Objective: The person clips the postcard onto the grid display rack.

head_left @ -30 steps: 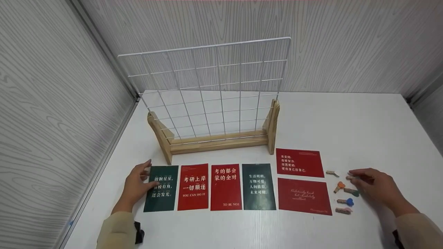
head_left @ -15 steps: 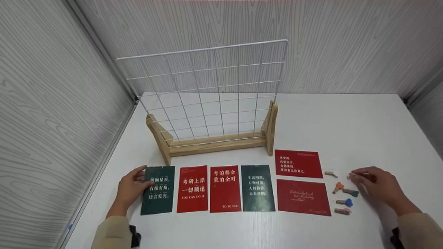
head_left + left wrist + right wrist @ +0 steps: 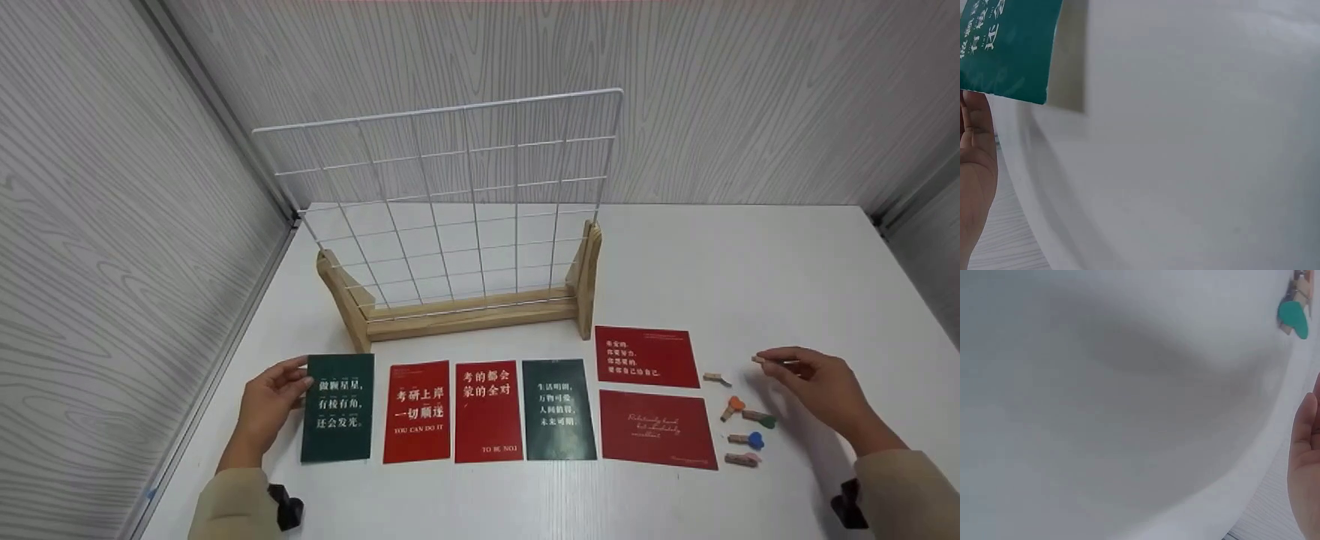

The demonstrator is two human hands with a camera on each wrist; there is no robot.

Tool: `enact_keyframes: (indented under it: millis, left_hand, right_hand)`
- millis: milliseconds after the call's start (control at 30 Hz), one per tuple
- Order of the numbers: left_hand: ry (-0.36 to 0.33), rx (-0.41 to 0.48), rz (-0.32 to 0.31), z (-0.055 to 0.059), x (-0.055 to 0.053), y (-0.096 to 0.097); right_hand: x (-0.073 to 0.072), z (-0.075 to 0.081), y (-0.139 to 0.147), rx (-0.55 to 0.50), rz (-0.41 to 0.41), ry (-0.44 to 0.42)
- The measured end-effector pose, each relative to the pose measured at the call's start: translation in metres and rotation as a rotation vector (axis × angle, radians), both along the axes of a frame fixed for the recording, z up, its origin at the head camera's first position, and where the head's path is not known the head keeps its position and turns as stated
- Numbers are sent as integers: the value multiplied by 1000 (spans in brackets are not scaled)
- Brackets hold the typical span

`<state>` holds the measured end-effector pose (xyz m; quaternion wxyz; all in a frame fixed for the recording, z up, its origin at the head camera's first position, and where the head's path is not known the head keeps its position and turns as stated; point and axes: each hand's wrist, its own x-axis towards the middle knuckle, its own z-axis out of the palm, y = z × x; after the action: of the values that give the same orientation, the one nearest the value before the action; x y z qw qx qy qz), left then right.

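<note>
At the left of the head view my left hand [image 3: 264,409] pinches a dark green card [image 3: 337,442] with white lettering by its left edge. In the left wrist view, the raised green card [image 3: 1013,59] casts a shadow on the table. On the right, my right hand [image 3: 821,394] pinches a small wooden clothespin [image 3: 758,359] between thumb and fingertips; most of it is hidden. Beneath that hand lie several loose mini clothespins, among them one with an orange heart [image 3: 732,407], a green one [image 3: 759,418], a blue one [image 3: 747,439] and a pink one [image 3: 742,459].
A white wire grid [image 3: 472,172] stands tilted in a wooden base [image 3: 480,319] behind the cards. Two upright red cards [image 3: 417,435] [image 3: 487,424], another green card [image 3: 559,442] and two sideways red cards [image 3: 649,356] [image 3: 660,431] lie flat on the white table [image 3: 450,502].
My left hand has moved slightly left and lifted the green card off the table. My right hand has risen a little with the clothespin, away from the loose ones.
</note>
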<state>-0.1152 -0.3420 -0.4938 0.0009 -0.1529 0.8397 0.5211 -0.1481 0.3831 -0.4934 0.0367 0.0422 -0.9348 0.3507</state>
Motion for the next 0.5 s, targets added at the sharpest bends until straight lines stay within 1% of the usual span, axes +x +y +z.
enact_keyframes:
  millis: [67,200,400,500]
  left_hand:
    - [2,15,1,2,0,0]
    - [5,26,7,5,0,0]
    - [7,47,26,8,0,0]
    - [18,57,27,9,0,0]
  right_hand:
    - [-2,2,-5,-33,12,10]
    - [-6,4,-18,-82,37,-4]
    - [-11,2,-34,-114,81,10]
    - [-13,2,-42,-116,93,8]
